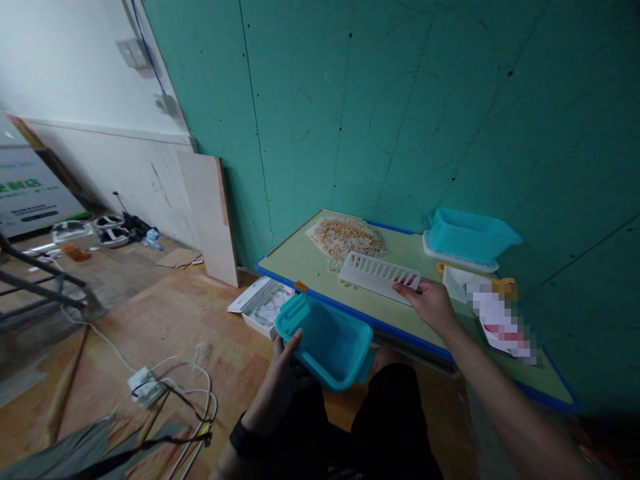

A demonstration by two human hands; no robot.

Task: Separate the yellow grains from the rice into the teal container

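Note:
My left hand (285, 363) grips the near-left side of a teal plastic container (333, 340), thumb over its rim. I hold it above my lap, just below the table's front edge, and its inside looks empty. My right hand (434, 303) pinches the right end of a white slotted plastic strip (373, 283), which lies low over the tabletop. Beyond the strip's left end is a spread pile of yellow kernels or beans mixed with white grains (350, 235); a few loose pieces lie near it. Whether the strip touches the table, I cannot tell.
The pale table (295, 253) has a blue edge and stands against a green wall. At its back right, a teal basket (467, 237) rests on a white lid (433, 250). An open white box (257, 323) and a cabled power strip (145, 387) are on the floor.

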